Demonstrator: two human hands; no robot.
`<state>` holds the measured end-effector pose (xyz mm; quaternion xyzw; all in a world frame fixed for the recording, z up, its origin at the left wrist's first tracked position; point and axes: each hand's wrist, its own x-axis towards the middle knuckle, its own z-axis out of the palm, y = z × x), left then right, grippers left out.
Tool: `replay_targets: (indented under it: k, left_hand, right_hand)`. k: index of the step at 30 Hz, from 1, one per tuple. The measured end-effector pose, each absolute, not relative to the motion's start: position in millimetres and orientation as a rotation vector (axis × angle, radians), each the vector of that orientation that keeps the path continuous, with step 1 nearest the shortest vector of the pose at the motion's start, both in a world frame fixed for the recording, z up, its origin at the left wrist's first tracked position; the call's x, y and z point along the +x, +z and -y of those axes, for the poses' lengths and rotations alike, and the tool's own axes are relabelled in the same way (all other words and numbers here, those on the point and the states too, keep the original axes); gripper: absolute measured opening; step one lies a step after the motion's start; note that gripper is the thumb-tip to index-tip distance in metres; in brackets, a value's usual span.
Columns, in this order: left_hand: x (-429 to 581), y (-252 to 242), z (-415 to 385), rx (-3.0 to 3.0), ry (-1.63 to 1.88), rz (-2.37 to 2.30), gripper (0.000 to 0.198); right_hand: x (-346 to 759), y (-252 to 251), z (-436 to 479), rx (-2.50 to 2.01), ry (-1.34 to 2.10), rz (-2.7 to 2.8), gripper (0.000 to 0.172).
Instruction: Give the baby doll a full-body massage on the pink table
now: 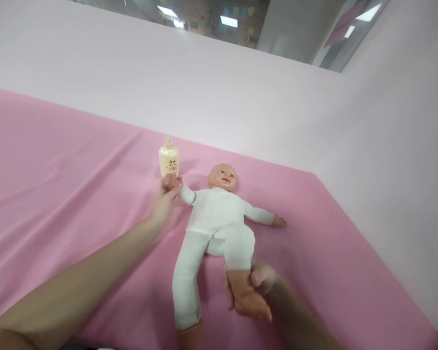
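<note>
Pink-covered counter (95,204) before white walls (204,87), white-clad baby doll (219,209) face up upon it, head toward the wall, left hand (164,201) with fingers gripping the doll's hand (171,181) near a pale yellow bottle (169,158), right hand (265,277) with fingers around the doll's lower leg (242,289).

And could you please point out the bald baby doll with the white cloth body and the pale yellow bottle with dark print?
Bald baby doll (217,210): head view, middle of the torso.
Pale yellow bottle (169,158): head view, front of its body.
</note>
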<state>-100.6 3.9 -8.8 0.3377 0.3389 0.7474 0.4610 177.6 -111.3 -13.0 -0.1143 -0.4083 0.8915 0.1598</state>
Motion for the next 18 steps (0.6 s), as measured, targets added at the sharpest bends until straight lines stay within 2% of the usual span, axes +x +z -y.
replay_targets:
  k: [3, 8, 10, 14, 18]
  left_hand:
    - [-87, -4, 14, 1.24, 1.726, -0.882, 0.034]
    - [-71, -21, 29, 1.912, 1.442, -0.76, 0.019]
    - [-67, -28, 29, 2.075, 1.384, -0.728, 0.02]
    - [-65, -32, 28, 2.187, 1.357, -0.734, 0.026]
    - [-69, -22, 29, 2.048, 1.402, -0.766, 0.025]
  right_hand:
    - [182, -18, 110, -0.438, 2.328, 0.93, 0.055]
    - [176, -10, 101, -0.54, 2.212, 0.728, 0.048]
    - [173, -11, 99, -0.605, 2.181, 0.738, 0.048]
    - [170, -13, 98, -0.675, 2.146, 0.77, 0.048]
    - [172, -7, 102, -0.629, 2.179, 0.818, 0.049]
